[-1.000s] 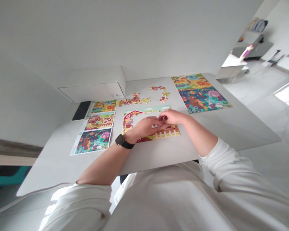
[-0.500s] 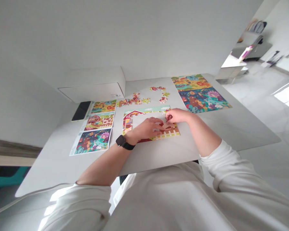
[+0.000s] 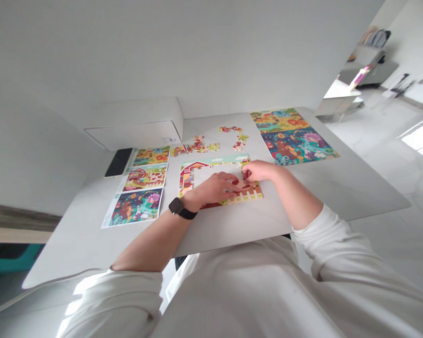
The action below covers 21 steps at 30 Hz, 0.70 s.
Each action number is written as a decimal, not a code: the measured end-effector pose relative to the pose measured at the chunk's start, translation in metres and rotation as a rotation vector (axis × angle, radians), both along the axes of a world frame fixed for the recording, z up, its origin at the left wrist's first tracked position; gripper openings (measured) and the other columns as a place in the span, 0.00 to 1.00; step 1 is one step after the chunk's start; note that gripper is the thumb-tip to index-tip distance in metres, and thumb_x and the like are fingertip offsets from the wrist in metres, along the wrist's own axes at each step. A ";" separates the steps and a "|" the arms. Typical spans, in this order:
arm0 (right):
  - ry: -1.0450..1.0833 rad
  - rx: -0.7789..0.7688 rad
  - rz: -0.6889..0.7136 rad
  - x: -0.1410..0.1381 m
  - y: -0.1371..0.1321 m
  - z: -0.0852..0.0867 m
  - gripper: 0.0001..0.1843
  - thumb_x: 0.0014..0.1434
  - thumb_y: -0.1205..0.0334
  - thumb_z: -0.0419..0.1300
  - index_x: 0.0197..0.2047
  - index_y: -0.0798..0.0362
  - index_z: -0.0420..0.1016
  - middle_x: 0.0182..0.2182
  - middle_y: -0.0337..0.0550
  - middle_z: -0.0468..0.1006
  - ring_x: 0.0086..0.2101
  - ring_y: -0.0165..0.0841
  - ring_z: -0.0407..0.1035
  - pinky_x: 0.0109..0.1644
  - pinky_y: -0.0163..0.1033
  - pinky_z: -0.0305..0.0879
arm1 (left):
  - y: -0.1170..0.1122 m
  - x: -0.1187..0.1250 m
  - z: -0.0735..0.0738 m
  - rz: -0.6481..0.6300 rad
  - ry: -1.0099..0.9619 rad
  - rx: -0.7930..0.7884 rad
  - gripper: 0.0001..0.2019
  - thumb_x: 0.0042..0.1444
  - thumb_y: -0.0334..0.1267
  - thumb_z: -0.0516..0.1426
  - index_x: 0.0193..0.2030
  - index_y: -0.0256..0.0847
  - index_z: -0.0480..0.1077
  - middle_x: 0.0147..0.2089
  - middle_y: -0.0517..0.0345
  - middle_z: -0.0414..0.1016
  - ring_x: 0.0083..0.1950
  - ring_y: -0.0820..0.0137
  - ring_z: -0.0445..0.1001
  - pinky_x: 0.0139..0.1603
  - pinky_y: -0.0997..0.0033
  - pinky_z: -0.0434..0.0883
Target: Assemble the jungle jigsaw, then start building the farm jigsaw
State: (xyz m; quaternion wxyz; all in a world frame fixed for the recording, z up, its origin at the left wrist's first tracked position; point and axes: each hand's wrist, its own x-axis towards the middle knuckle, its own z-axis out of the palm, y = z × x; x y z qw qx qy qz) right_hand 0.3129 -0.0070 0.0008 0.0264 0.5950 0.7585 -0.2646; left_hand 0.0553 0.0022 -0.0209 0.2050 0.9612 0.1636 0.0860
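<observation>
A farm jigsaw puzzle lies on the table, its frame of pieces joined around an open middle. My left hand rests over its lower part, fingers apart, fingertips on pieces with brown cow patches. At the puzzle's right side, my right hand is closed, thumb and fingers curled together on a puzzle piece that they mostly hide. Loose puzzle pieces lie in a cluster behind the puzzle. Another loose group sits farther right.
A printed sheet with three pictures lies to the left, beside a dark phone. Behind them stands a white box. A larger picture sheet is at the back right of the white table. The wall closes off the back.
My right hand has shifted very slightly downward at the puzzle's right side. My left hand stays in place over the lower pieces.
</observation>
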 end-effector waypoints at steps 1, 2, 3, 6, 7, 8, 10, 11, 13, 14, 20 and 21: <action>-0.013 0.008 -0.007 -0.001 -0.001 0.001 0.09 0.51 0.65 0.74 0.38 0.47 0.86 0.35 0.40 0.86 0.35 0.36 0.75 0.36 0.37 0.61 | 0.000 0.000 0.000 -0.004 0.004 0.002 0.15 0.70 0.45 0.61 0.58 0.57 0.84 0.67 0.54 0.78 0.64 0.57 0.76 0.72 0.58 0.66; -0.023 0.013 -0.012 -0.002 -0.001 0.002 0.09 0.51 0.65 0.74 0.38 0.47 0.86 0.35 0.40 0.86 0.35 0.36 0.75 0.36 0.37 0.61 | 0.001 -0.001 -0.001 -0.008 0.008 0.005 0.15 0.70 0.45 0.61 0.59 0.57 0.84 0.67 0.54 0.78 0.64 0.57 0.76 0.72 0.58 0.66; -0.030 0.013 -0.013 -0.003 -0.002 0.003 0.09 0.51 0.65 0.74 0.37 0.47 0.86 0.35 0.40 0.86 0.35 0.37 0.75 0.36 0.37 0.60 | 0.001 -0.001 -0.001 -0.013 0.010 0.007 0.15 0.70 0.45 0.61 0.59 0.57 0.84 0.68 0.54 0.77 0.65 0.56 0.76 0.72 0.58 0.66; -0.045 -0.004 -0.012 -0.007 -0.004 0.005 0.08 0.51 0.64 0.75 0.37 0.48 0.85 0.34 0.40 0.86 0.34 0.37 0.75 0.35 0.37 0.60 | 0.002 -0.003 -0.001 -0.016 0.002 0.008 0.16 0.70 0.45 0.61 0.61 0.58 0.83 0.68 0.54 0.77 0.66 0.56 0.76 0.72 0.57 0.66; -0.054 -0.007 -0.008 -0.008 -0.005 0.006 0.08 0.51 0.64 0.75 0.37 0.48 0.85 0.34 0.41 0.85 0.34 0.36 0.75 0.34 0.37 0.59 | 0.002 -0.004 -0.001 -0.016 -0.005 0.007 0.16 0.70 0.44 0.62 0.61 0.59 0.83 0.68 0.55 0.77 0.66 0.56 0.76 0.72 0.57 0.67; -0.065 -0.008 -0.002 -0.008 -0.005 0.006 0.08 0.51 0.64 0.75 0.37 0.48 0.85 0.34 0.41 0.85 0.34 0.36 0.75 0.34 0.37 0.59 | 0.002 -0.004 -0.001 -0.019 -0.012 0.005 0.16 0.69 0.44 0.62 0.60 0.59 0.84 0.68 0.55 0.77 0.65 0.56 0.76 0.71 0.58 0.67; -0.082 -0.002 0.017 -0.009 -0.005 0.008 0.08 0.53 0.63 0.74 0.38 0.49 0.85 0.35 0.40 0.86 0.34 0.35 0.75 0.34 0.36 0.60 | 0.002 -0.006 0.000 -0.028 -0.027 0.001 0.14 0.68 0.43 0.63 0.58 0.60 0.85 0.68 0.56 0.78 0.65 0.56 0.77 0.71 0.59 0.68; -0.081 -0.008 0.031 -0.008 -0.005 0.009 0.08 0.53 0.62 0.74 0.39 0.48 0.85 0.36 0.40 0.86 0.35 0.35 0.76 0.34 0.36 0.60 | 0.002 -0.006 -0.001 -0.032 -0.033 0.000 0.14 0.68 0.43 0.63 0.57 0.60 0.85 0.68 0.56 0.78 0.64 0.57 0.78 0.71 0.59 0.69; -0.078 -0.023 0.048 -0.008 -0.004 0.009 0.09 0.53 0.60 0.74 0.39 0.48 0.85 0.37 0.40 0.86 0.36 0.35 0.76 0.34 0.35 0.61 | 0.003 -0.007 -0.001 -0.032 -0.040 0.005 0.14 0.68 0.42 0.63 0.56 0.59 0.86 0.68 0.56 0.78 0.65 0.57 0.78 0.71 0.60 0.69; -0.085 -0.020 0.050 -0.008 -0.004 0.009 0.10 0.53 0.60 0.75 0.39 0.48 0.85 0.37 0.40 0.86 0.36 0.35 0.76 0.34 0.35 0.61 | 0.003 -0.007 -0.002 -0.029 -0.044 0.010 0.13 0.68 0.42 0.64 0.56 0.59 0.86 0.68 0.56 0.78 0.65 0.57 0.78 0.71 0.60 0.69; -0.082 -0.039 0.036 -0.010 -0.003 0.005 0.10 0.53 0.59 0.75 0.38 0.48 0.84 0.35 0.39 0.86 0.34 0.35 0.76 0.33 0.36 0.60 | 0.006 -0.009 -0.004 -0.035 -0.078 -0.011 0.14 0.67 0.41 0.64 0.57 0.58 0.85 0.68 0.57 0.79 0.65 0.58 0.79 0.70 0.61 0.70; -0.075 -0.049 0.037 -0.009 -0.002 0.005 0.10 0.53 0.59 0.75 0.38 0.48 0.84 0.35 0.39 0.86 0.34 0.35 0.76 0.33 0.36 0.61 | 0.007 -0.009 -0.004 -0.039 -0.079 -0.022 0.14 0.68 0.41 0.64 0.57 0.58 0.85 0.68 0.57 0.79 0.65 0.59 0.78 0.70 0.62 0.70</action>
